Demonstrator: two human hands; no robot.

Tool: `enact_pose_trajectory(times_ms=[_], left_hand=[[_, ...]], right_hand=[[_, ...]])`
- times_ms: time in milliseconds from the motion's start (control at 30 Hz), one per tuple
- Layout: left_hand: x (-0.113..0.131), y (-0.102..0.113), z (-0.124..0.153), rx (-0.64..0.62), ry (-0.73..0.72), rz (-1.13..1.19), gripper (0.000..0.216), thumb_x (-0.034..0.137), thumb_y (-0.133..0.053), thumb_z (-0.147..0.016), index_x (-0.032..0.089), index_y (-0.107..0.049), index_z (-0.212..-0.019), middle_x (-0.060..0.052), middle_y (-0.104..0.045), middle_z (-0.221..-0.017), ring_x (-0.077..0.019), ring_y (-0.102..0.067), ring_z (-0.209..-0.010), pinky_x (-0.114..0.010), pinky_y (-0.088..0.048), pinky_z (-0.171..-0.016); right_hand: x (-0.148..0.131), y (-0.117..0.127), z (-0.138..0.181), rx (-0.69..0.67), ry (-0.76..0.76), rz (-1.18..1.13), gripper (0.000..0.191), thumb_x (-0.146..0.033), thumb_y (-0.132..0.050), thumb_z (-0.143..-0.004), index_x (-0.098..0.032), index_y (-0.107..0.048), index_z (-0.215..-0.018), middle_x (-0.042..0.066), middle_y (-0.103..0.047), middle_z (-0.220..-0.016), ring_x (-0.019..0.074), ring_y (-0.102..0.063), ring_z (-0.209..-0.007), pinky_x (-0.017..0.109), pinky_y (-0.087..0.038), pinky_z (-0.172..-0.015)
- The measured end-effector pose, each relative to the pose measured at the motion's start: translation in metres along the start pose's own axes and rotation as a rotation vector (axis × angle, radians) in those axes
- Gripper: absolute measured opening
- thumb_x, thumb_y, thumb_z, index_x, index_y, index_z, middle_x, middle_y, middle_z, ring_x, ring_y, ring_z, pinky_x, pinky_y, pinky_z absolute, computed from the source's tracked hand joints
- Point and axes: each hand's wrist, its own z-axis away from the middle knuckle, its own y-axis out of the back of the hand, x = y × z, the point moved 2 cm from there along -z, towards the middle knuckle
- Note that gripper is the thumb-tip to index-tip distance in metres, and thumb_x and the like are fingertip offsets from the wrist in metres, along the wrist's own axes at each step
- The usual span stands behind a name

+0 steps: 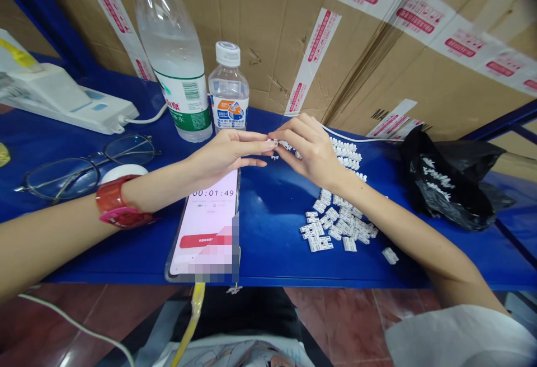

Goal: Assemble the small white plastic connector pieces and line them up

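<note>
Head view — left hand and right hand both pinch one small white plastic clip at fingertips, clear of the blue table — pile of like clips within reach by right forearm.

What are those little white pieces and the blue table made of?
The white pieces look like moulded plastic: matte, uniform white, all the same shape. The right hand pinches one. The blue table seems to be painted metal, smooth with a soft sheen, though coated board is possible.
</note>
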Motion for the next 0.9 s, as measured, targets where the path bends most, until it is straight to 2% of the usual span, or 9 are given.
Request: enact_pose_trajectory(times_ms=[133, 267, 400, 467, 667, 900], left_hand=[[0.002, 0.002, -0.001, 0.069, -0.014, 0.022, 0.019, 0.028, -0.090, -0.079, 0.019, -0.086, -0.095, -0.010, -0.083, -0.109, -0.0252, -0.073, -0.114, -0.039, -0.056, -0.102], [0.005, 0.003, -0.001, 0.104, -0.037, 0.000, 0.023, 0.027, -0.091, -0.078, 0.019, -0.086, -0.099, -0.011, -0.083, -0.110, -0.0256, -0.073, -0.114, -0.038, -0.056, -0.102], [0.004, 0.002, -0.001, 0.108, -0.019, 0.022, 0.021, 0.024, -0.091, -0.077, 0.019, -0.087, -0.097, -0.009, -0.084, -0.104, -0.0240, -0.074, -0.109, -0.037, -0.057, -0.099], [0.002, 0.002, -0.001, 0.115, -0.007, 0.027, 0.020, 0.022, -0.092, -0.076, 0.020, -0.087, -0.096, -0.008, -0.084, -0.102, -0.0233, -0.075, -0.106, -0.037, -0.057, -0.097], [0.000, 0.003, -0.001, 0.087, 0.001, 0.023, 0.018, 0.023, -0.091, -0.077, 0.020, -0.087, -0.095, -0.007, -0.084, -0.099, -0.0218, -0.075, -0.102, -0.036, -0.058, -0.097], [0.001, 0.000, 0.000, 0.071, -0.001, -0.021, 0.020, 0.024, -0.091, -0.076, 0.019, -0.086, -0.095, -0.008, -0.084, -0.097, -0.0239, -0.076, -0.100, -0.041, -0.058, -0.100]], right_hand=[[0.011, 0.002, -0.002, -0.019, -0.069, -0.139, 0.027, -0.033, -0.057, -0.104, -0.019, -0.065, -0.125, 0.012, -0.073, -0.116, 0.0256, -0.065, -0.101, 0.045, -0.052, -0.093], [0.028, -0.003, 0.000, -0.141, -0.096, -0.146, 0.017, -0.027, -0.059, -0.101, -0.017, -0.072, -0.102, 0.010, -0.074, -0.102, 0.0241, -0.066, -0.097, 0.040, -0.051, -0.092], [0.032, -0.015, 0.003, -0.320, -0.108, -0.116, 0.014, -0.022, -0.062, -0.099, -0.017, -0.074, -0.105, 0.009, -0.073, -0.101, 0.0237, -0.063, -0.098, 0.040, -0.049, -0.093], [0.030, -0.021, 0.005, -0.368, -0.119, -0.123, 0.013, -0.020, -0.061, -0.099, -0.017, -0.073, -0.104, 0.009, -0.071, -0.101, 0.0234, -0.062, -0.098, 0.040, -0.049, -0.094], [0.026, -0.027, 0.007, -0.388, -0.117, -0.104, 0.021, -0.011, -0.050, -0.098, -0.017, -0.070, -0.100, 0.008, -0.066, -0.095, 0.0226, -0.060, -0.092, 0.037, -0.049, -0.088], [0.032, -0.026, 0.007, -0.353, -0.106, -0.104, 0.015, -0.010, -0.053, -0.096, -0.018, -0.066, -0.097, 0.008, -0.065, -0.096, 0.0217, -0.058, -0.089, 0.037, -0.047, -0.087]])
